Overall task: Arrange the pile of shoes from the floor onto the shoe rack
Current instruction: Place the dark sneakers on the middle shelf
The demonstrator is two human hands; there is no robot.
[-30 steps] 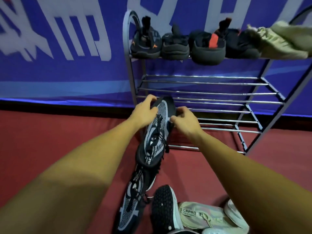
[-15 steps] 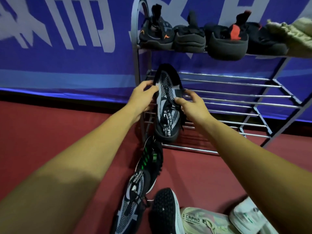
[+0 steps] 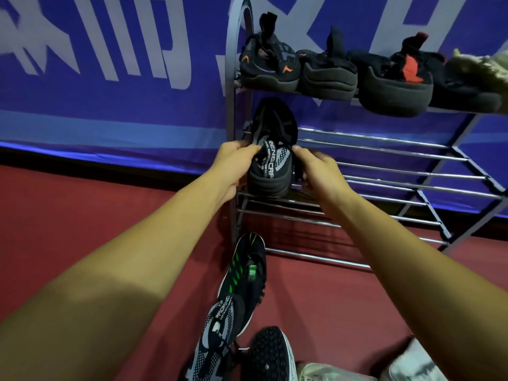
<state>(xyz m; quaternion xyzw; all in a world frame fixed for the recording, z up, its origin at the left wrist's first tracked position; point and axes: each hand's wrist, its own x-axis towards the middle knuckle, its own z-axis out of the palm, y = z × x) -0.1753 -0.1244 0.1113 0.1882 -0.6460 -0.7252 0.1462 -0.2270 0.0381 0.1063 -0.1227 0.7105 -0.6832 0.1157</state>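
placing one black-and-grey shoe (image 3: 270, 158) on the middle tier of the shoe rack (image 3: 384, 158), at its far-left end, toe pointed away and heel toward the near edge. left hand (image 3: 233, 166) curled round the shoe's left side near the heel, thumb over the collar; right hand (image 3: 316, 171) pinching the right side by the laces. both closed on the shoe, neither spread. heel looked to sit on the front bars, though hard to tell whether fully set down or partly carried.

judged mid-task: top tier already filled with dark shoes (image 3: 327, 72) in a row, a pale shoe (image 3: 481, 70) at its right end; middle tier bare to the right of the held shoe; lower bars bare too.

next move, as a guess: settling the shoe flat across the bars so the sole bridged two or more, then letting go and reaching back down for its likely mate, a matching grey-and-black shoe (image 3: 217, 339) lying on the red floor (image 3: 82, 215) near the bottom edge.

also on the floor: a dark shoe with green stripes (image 3: 247, 273) just before the rack's left post, a shoe turned sole-up (image 3: 268, 356), and pale shoes (image 3: 330, 373) at the near right, partly cut off. blue banner (image 3: 110, 78) behind. rack's left upright close beside the held shoe, and loose laces hanging by the right hand, likely to snag between bars.
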